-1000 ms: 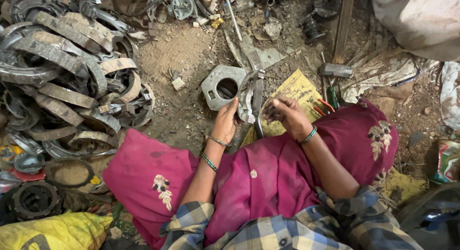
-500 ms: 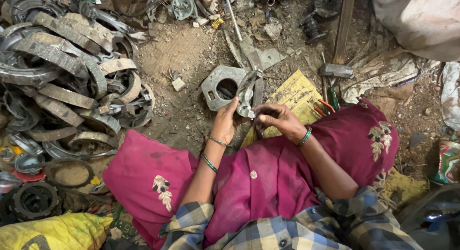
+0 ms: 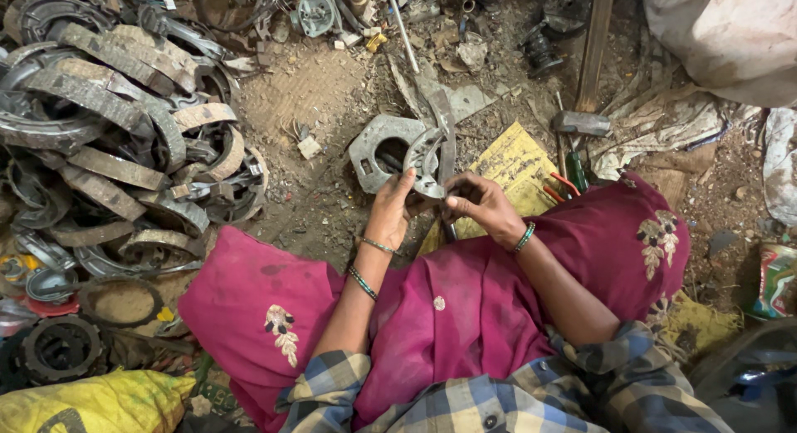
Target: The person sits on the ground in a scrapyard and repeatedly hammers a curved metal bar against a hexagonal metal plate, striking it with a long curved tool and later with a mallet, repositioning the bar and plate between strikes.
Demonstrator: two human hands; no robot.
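Note:
I sit on dirt ground with a magenta cloth over my lap. My left hand point(image 3: 392, 210) grips a curved grey metal brake shoe point(image 3: 423, 161), holding it upright in front of me. My right hand point(image 3: 479, 204) touches the lower end of the same shoe, fingers curled on it. Just behind the shoe lies a flat grey metal plate point(image 3: 374, 144) with a round hole. Both wrists carry green bangles.
A large heap of worn curved brake shoes point(image 3: 108, 142) fills the left. A hammer point(image 3: 583, 122) with a wooden handle lies at the upper right, red-handled pliers point(image 3: 563, 184) by a yellow sheet point(image 3: 515, 163). A yellow sack point(image 3: 91, 404) lies bottom left, a tin can point(image 3: 776, 281) at right.
The brake shoe has been turned and raised slightly between my hands. My right hand moved left, closing onto its lower end.

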